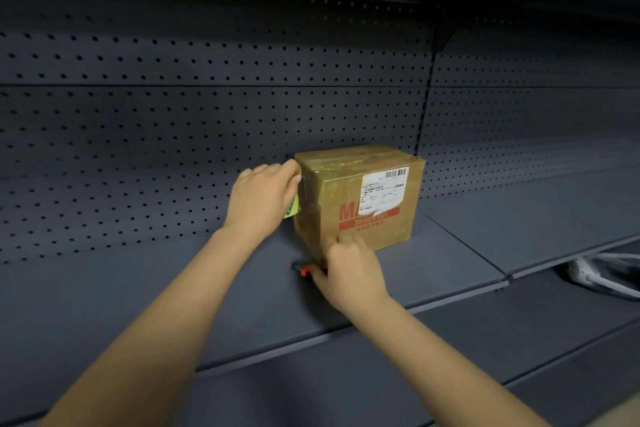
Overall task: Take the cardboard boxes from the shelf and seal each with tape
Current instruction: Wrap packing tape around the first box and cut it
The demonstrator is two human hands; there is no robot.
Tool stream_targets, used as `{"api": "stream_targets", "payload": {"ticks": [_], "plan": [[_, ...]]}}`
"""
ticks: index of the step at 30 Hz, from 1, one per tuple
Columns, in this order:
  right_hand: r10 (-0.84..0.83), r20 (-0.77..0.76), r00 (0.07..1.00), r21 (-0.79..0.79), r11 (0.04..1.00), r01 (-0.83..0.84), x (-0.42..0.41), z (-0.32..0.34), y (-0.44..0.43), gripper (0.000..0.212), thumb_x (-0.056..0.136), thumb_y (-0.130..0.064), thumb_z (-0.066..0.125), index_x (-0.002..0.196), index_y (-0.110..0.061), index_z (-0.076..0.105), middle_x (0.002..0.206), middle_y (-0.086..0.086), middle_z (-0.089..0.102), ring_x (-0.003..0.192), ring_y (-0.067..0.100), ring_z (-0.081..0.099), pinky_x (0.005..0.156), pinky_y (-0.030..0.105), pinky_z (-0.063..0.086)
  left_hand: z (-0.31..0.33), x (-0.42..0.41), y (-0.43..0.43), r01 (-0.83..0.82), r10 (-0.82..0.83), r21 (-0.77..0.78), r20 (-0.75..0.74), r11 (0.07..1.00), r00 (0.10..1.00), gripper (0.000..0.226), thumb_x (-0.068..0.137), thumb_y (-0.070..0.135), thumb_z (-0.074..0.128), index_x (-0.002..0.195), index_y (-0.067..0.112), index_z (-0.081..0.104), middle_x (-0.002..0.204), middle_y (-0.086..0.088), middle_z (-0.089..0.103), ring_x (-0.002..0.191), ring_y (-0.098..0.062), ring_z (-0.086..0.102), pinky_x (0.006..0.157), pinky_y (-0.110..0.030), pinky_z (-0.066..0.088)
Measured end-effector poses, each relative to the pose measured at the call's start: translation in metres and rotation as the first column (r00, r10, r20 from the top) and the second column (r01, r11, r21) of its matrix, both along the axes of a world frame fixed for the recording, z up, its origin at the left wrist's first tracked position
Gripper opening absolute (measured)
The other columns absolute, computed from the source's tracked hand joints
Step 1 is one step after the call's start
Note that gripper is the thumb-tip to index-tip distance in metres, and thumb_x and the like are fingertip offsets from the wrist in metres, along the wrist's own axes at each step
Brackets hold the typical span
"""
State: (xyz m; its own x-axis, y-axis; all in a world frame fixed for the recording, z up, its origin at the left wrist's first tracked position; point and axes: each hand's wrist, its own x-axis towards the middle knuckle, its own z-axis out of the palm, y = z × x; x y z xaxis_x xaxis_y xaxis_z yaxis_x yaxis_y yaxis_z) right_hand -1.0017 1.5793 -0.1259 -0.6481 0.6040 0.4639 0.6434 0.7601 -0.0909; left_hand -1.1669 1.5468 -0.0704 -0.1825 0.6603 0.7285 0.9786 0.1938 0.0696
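**One cardboard box on a shelf, with two grips at its near corner.**
One cardboard box (360, 198) stands upright at centre right of the frame, on the dark shelf (173, 288) and close to the one perforated back panel (173, 132). It bears one white label (382, 191) with a barcode, red print, and glossy tape across its top and left face. The left grip (259, 199) lies against the box's upper left edge, fingers curled over one green-and-white item (292, 210), of which only a corner shows. The right grip (353, 272) is low at the box's near bottom corner, fingertips touching the cardboard, and is clenched round one red-and-black tool (304, 270) that juts out to its left. One white object (595, 270), partly cut off, lies at the right edge on a lower shelf.
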Motion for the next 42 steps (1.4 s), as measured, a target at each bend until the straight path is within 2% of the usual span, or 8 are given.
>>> {"api": "stream_targets", "payload": {"ticks": [4,7,17,21,26,30,35,42], "plan": [[0.182,-0.456,0.871,0.294,0.955,-0.046,-0.013,0.035,0.030,0.021,0.083,-0.021,0.065,0.096,-0.006,0.059,0.104,0.013,0.058,0.098,0.031,0.047,0.084,0.040,0.039,-0.003,-0.005,0.001,-0.007,0.007,0.006,-0.016,1.000,1.000,0.018,0.102,0.026,0.045,0.095,0.015,0.057,0.075,-0.001,0.062,0.074,-0.027,0.057,0.070,-0.037,0.037],[0.205,-0.396,0.895,0.199,0.971,-0.134,-0.034,0.055,0.057,0.042,0.095,-0.031,0.054,0.127,-0.005,0.059,0.136,0.015,0.055,0.131,0.034,0.043,0.109,0.042,0.031,-0.006,-0.010,0.001,-0.018,0.018,0.008,-0.030,1.000,0.999,0.016,0.101,0.025,0.049,0.093,0.014,0.058,0.073,-0.002,0.063,0.071,-0.028,0.058,0.067,-0.038,0.040],[0.176,-0.487,0.855,0.121,0.984,-0.134,-0.054,0.050,0.072,0.023,0.086,-0.022,0.058,0.088,-0.005,0.073,0.085,0.011,0.072,0.081,0.032,0.064,0.078,0.040,0.051,-0.014,-0.031,-0.022,-0.078,0.059,0.082,0.212,0.994,0.976,0.015,0.102,0.025,0.049,0.098,0.014,0.059,0.074,0.006,0.054,0.071,-0.021,0.049,0.067,-0.032,0.031],[0.154,-0.453,0.878,0.124,0.986,-0.109,-0.054,0.049,0.071,0.020,0.081,-0.018,0.069,0.096,-0.005,0.071,0.092,0.012,0.072,0.088,0.034,0.063,0.084,0.040,0.048,-0.017,-0.030,-0.027,-0.091,0.068,0.092,0.231,0.992,0.970,0.015,0.102,0.027,0.047,0.098,0.016,0.057,0.074,0.006,0.055,0.071,-0.020,0.050,0.067,-0.032,0.030],[0.114,-0.198,0.974,0.157,0.984,-0.083,-0.048,0.045,0.066,0.055,0.068,-0.025,0.084,0.112,-0.007,0.054,0.112,0.013,0.059,0.115,0.036,0.048,0.112,0.040,0.020,-0.021,-0.023,-0.030,-0.083,0.058,0.092,0.249,0.992,0.967,0.015,0.102,0.028,0.048,0.098,0.017,0.058,0.074,0.007,0.056,0.071,-0.020,0.049,0.063,-0.031,0.029],[0.130,-0.173,0.976,0.154,0.983,-0.103,-0.047,0.047,0.069,0.065,0.066,-0.042,0.085,0.111,-0.007,0.054,0.111,0.012,0.059,0.113,0.035,0.049,0.113,0.042,0.021,-0.022,-0.018,-0.033,-0.072,0.045,0.087,0.285,0.994,0.957,0.017,0.102,0.031,0.046,0.099,0.019,0.057,0.080,0.001,0.063,0.074,-0.022,0.054,0.062,-0.032,0.030],[0.267,-0.358,0.895,0.009,0.959,-0.283,-0.037,0.058,0.074,0.044,0.095,-0.045,0.047,0.112,-0.008,0.064,0.105,0.011,0.067,0.103,0.033,0.057,0.096,0.038,0.038,-0.024,-0.011,-0.040,-0.069,0.037,0.084,0.336,0.994,0.941,0.017,0.103,0.032,0.045,0.098,0.021,0.056,0.080,0.003,0.062,0.071,-0.019,0.051,0.063,-0.032,0.031],[0.332,-0.695,0.637,-0.004,0.885,-0.466,-0.016,0.061,0.051,0.021,0.096,-0.018,0.059,0.116,-0.015,0.062,0.104,-0.008,0.064,0.099,0.007,0.059,0.088,0.027,0.049,-0.029,-0.002,-0.050,-0.062,0.032,0.063,0.397,0.996,0.917,0.015,0.103,0.034,0.045,0.100,0.024,0.057,0.094,0.002,0.069,0.074,-0.019,0.057,0.065,-0.037,0.046]]}}
